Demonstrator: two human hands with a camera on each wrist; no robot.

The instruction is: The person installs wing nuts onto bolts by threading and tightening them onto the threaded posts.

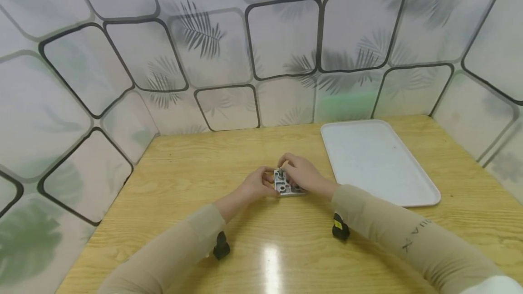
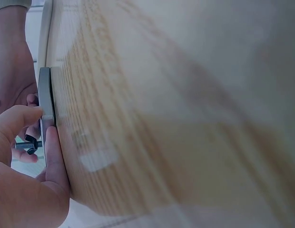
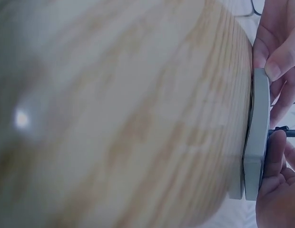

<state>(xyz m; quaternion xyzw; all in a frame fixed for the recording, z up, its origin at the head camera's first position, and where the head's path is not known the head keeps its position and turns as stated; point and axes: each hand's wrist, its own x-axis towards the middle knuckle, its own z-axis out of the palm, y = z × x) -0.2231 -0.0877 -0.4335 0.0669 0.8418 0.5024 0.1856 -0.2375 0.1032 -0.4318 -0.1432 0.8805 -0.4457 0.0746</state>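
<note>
A silver metal plate point(image 1: 278, 184) with cut-outs lies on the wooden table, between both hands. My left hand point(image 1: 256, 183) grips its left edge; in the left wrist view the thumb point(image 2: 21, 116) presses on the plate's face. From that face stands a threaded bolt point(image 1: 280, 173) carrying a small dark nut point(image 2: 31, 144), which looks winged. My right hand point(image 1: 304, 173) reaches over the plate from the right, fingers bent about the bolt's end. The right wrist view shows the plate point(image 3: 258, 133) edge-on; right fingertips partly hide the bolt's tip.
A white tray point(image 1: 376, 162) lies on the table point(image 1: 196, 162) to the right, close to the right forearm. Behind the table and along both sides hangs a patterned curtain point(image 1: 220, 58). Black wrist cameras point(image 1: 340, 228) sit under the sleeves.
</note>
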